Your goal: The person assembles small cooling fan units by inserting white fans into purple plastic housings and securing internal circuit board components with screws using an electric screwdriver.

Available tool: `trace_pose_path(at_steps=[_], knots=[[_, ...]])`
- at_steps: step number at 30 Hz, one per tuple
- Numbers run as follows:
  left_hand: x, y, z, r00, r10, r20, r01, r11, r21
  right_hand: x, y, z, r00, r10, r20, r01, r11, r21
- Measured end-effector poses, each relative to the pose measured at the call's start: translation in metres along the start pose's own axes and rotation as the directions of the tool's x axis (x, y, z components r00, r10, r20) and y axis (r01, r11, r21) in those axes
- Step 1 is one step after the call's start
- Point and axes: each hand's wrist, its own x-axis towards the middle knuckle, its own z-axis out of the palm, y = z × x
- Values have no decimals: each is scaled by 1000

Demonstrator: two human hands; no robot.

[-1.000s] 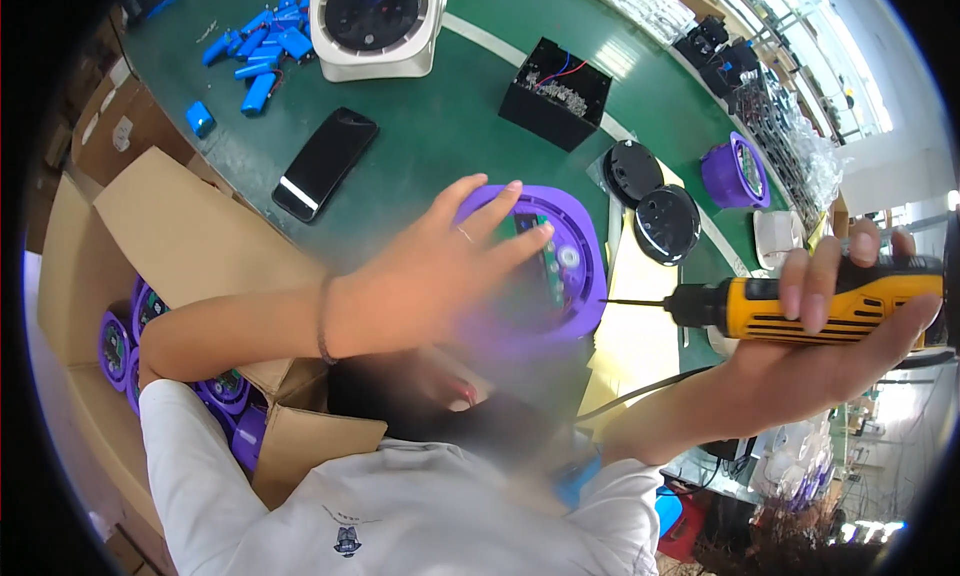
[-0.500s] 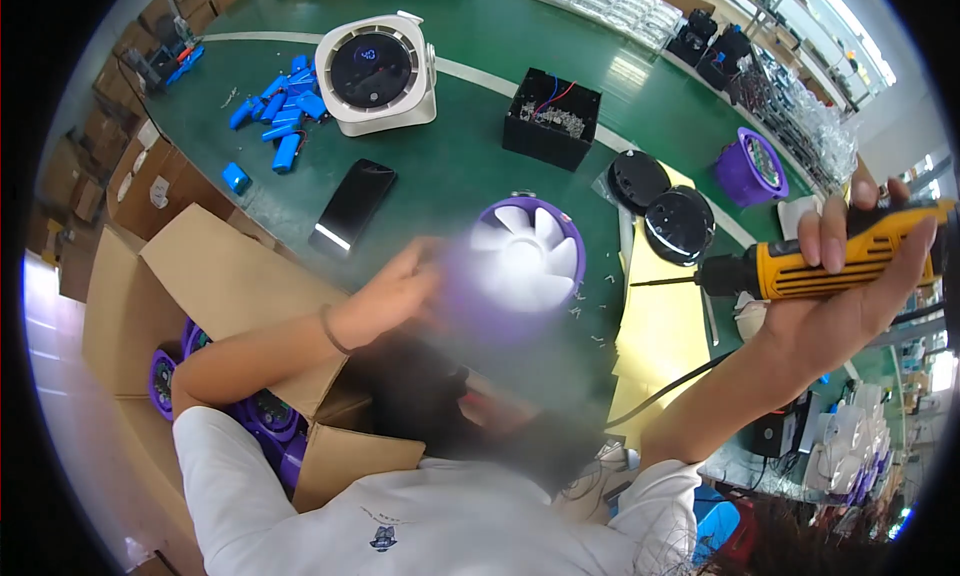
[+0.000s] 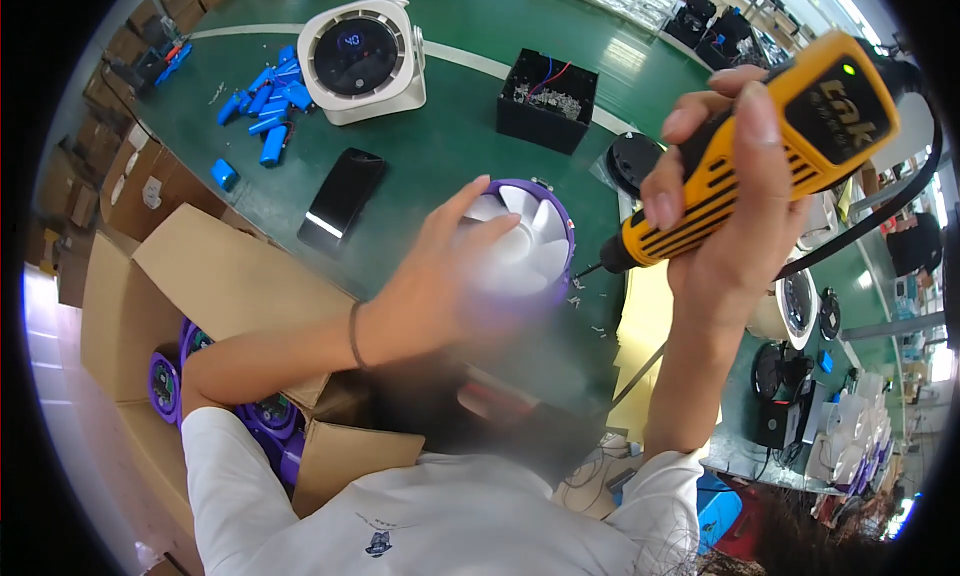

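A round fan unit (image 3: pixel 540 256) with a purple housing and white blades faces up in front of me at the middle of the table. My left hand (image 3: pixel 440 266) grips it from the left, fingers reaching over the rim and blades; a blur hides its lower side. On the right, my right hand (image 3: pixel 735 261) is wrapped around a yellow and black electric screwdriver (image 3: pixel 820 106), its cord trailing down. The thin bit points down and left, toward small loose screws (image 3: pixel 577 286) on the table beside the fan. I cannot tell whether the tip touches one.
Behind lie blue battery packs (image 3: pixel 268 116), a white fan with a lit display (image 3: pixel 357 61), a black box of screws (image 3: pixel 545 101) and a phone (image 3: pixel 342 198). An open carton (image 3: pixel 240 291) with purple units stands at left. Yellow sheets (image 3: pixel 645 321) lie under my right arm.
My right hand has swung the screwdriver left and tilted it, bringing the bit down beside the fan. My left hand has shifted further over the fan's blades.
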Motion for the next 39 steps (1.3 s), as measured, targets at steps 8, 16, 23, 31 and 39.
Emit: trace_pose_path(at_steps=[8, 16, 23, 31, 39], knots=[[9, -39, -30, 988, -1, 152, 34, 977, -210, -3, -8, 18, 995, 56, -78, -62, 995, -74], [2, -43, -6, 999, -19, 40, 30, 959, -283, -17, -10, 16, 977, 193, 96, -215, 897, 387], [2, -45, -10, 998, 43, 46, -35, 986, -161, -17, -5, 31, 980, 163, 116, -151, 983, -107], [3, -43, -9, 999, 33, 28, -27, 980, -199, -19, 4, 42, 985, 172, 25, -172, 985, 14], [3, -41, -4, 994, 76, -76, -90, 974, -208, -25, 7, 60, 986, 133, -97, -147, 977, -156]])
